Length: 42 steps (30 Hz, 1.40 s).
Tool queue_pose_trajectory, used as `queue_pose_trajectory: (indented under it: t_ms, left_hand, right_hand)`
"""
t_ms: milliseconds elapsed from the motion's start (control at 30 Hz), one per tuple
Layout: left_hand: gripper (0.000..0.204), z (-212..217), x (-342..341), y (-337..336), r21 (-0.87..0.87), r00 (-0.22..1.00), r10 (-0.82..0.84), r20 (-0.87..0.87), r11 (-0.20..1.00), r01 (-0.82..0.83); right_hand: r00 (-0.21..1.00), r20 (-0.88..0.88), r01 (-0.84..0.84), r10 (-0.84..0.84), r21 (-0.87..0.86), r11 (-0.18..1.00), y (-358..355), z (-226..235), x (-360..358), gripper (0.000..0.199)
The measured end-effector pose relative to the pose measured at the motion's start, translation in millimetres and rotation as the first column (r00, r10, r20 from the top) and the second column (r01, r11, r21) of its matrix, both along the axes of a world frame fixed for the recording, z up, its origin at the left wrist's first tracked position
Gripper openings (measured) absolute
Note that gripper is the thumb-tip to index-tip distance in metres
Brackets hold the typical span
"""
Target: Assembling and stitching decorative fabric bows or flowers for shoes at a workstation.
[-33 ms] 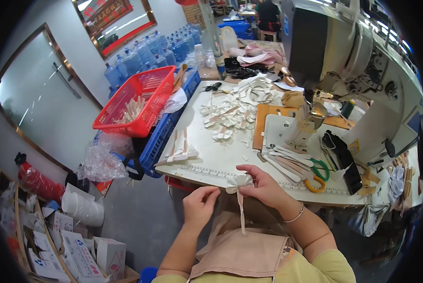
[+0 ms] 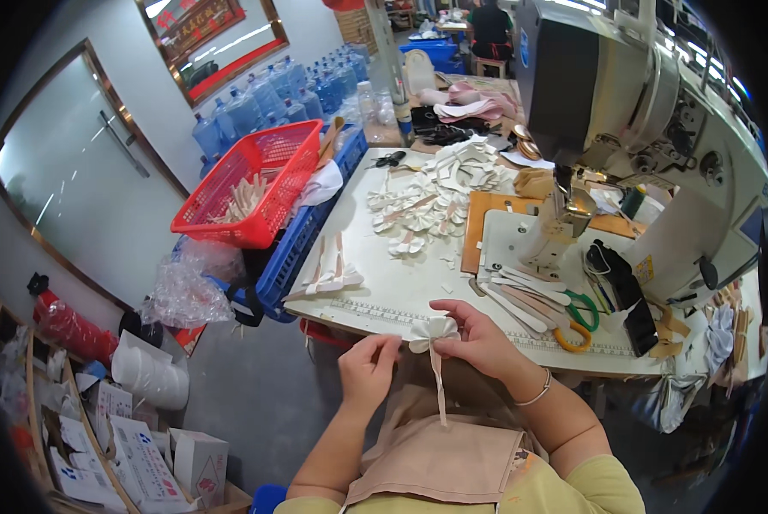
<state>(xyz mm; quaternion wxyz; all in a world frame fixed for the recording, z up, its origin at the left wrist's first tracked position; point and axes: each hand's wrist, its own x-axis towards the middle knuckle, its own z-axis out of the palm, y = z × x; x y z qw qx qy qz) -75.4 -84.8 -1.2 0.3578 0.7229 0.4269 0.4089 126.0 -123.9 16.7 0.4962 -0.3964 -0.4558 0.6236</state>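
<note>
Head cam; R fingers pinch white flower w/ strap; L fingers narrow, contents unclear; carton printed

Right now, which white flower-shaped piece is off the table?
The white flower-shaped piece pinched in the right hand, its narrow pale strip hanging down; the others lie on the white worktable, mostly in a loose pile.

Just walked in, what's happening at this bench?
A person's right hand holds a white flower-shaped piece at the table's near edge, a thin beige strip hanging below it. The left hand is just left of the piece, fingers bent; can't tell if it grips anything. A pile of white pieces lies farther back, left of the sewing machine.
</note>
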Motion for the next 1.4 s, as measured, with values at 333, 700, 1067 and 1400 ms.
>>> queue_pose_trajectory:
  t_ms: [333,700,1067,1400]
  left_hand:
    - [0.035,-5,59,-11,-0.337,0.749,-0.129,0.65,0.834,0.436]
    - [0.02,-11,58,5,-0.493,0.771,0.089,0.63,0.814,0.308]
    - [0.01,-17,64,12,-0.406,0.825,0.026,0.565,0.879,0.25]
    - [0.01,-21,74,12,-0.479,0.628,0.172,0.759,0.8,0.36]
  right_hand:
    - [0.978,0.028,0.203,-0.207,0.106,0.973,-4,-24,0,0.03]
    - [0.888,-0.164,0.415,-0.429,-0.117,0.903,-3,-22,-2,0.017]
    - [0.92,-0.067,0.387,-0.387,-0.003,0.922,3,-28,1,0.013]
    - [0.849,-0.245,0.451,-0.469,-0.13,0.883,5,-36,-7,0.014]
